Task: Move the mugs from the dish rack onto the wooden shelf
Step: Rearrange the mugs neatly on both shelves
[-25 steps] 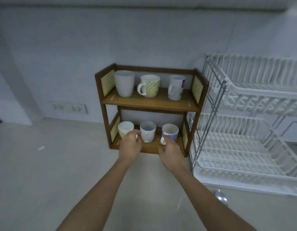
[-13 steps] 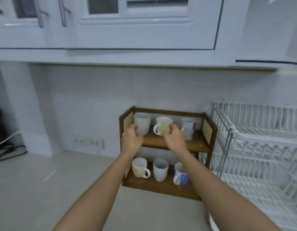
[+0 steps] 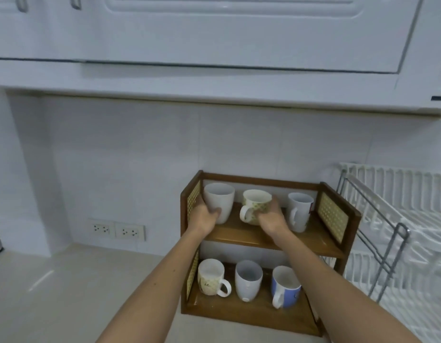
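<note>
White cupboards hang over a pale counter (image 3: 66, 280) and a tiled wall with two sockets (image 3: 116, 230). Against that wall stands the wooden shelf (image 3: 264, 237), two tiers, six mugs on it. On the upper tier the left hand (image 3: 206, 216) is wrapped round the lower part of the plain white mug (image 3: 219, 200) at the left end, fingers curled against its side. The right hand (image 3: 271, 220) is closed on the patterned mug (image 3: 255, 205) in the middle, its handle pointing left; that mug looks slightly tilted. A third white mug (image 3: 298, 211) stands free just to the right. Below sit a patterned cream mug (image 3: 210, 277), a grey-white mug (image 3: 248, 279) and a blue mug (image 3: 285, 287). Beside the shelf on the right is the white dish rack (image 3: 397, 233).
</note>
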